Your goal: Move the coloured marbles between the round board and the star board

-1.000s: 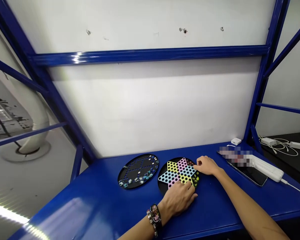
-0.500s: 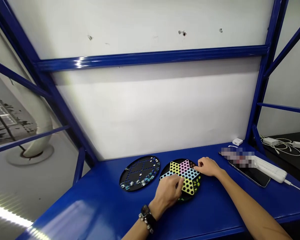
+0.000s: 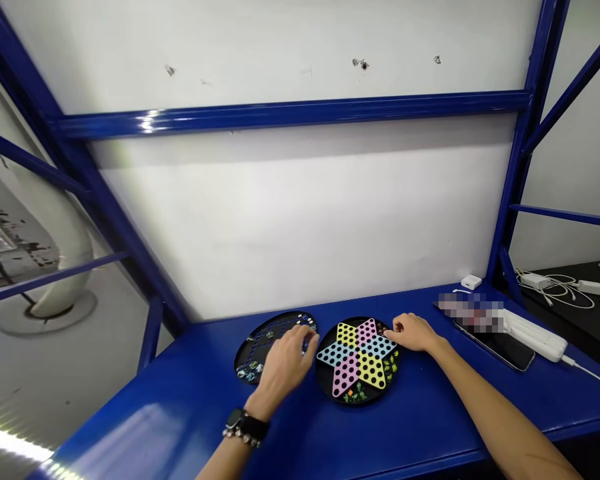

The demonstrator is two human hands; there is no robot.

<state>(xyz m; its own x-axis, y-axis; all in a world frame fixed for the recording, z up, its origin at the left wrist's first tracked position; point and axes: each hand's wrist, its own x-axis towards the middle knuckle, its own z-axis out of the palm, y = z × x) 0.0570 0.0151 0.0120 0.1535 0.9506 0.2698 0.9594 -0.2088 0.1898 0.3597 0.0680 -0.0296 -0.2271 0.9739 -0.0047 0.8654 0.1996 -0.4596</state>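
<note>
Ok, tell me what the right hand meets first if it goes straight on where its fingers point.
The blue arm of the Chinese checkers board, just ahead of the right hand; the fingers may already touch it.

White wall (image 3: 300, 220), blue steel shelving frame (image 3: 290, 115), blue tabletop (image 3: 430, 413)

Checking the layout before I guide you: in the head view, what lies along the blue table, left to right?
Round black marble board → star-shaped pastel checkers board → right hand → smartphone → white power strip
</note>
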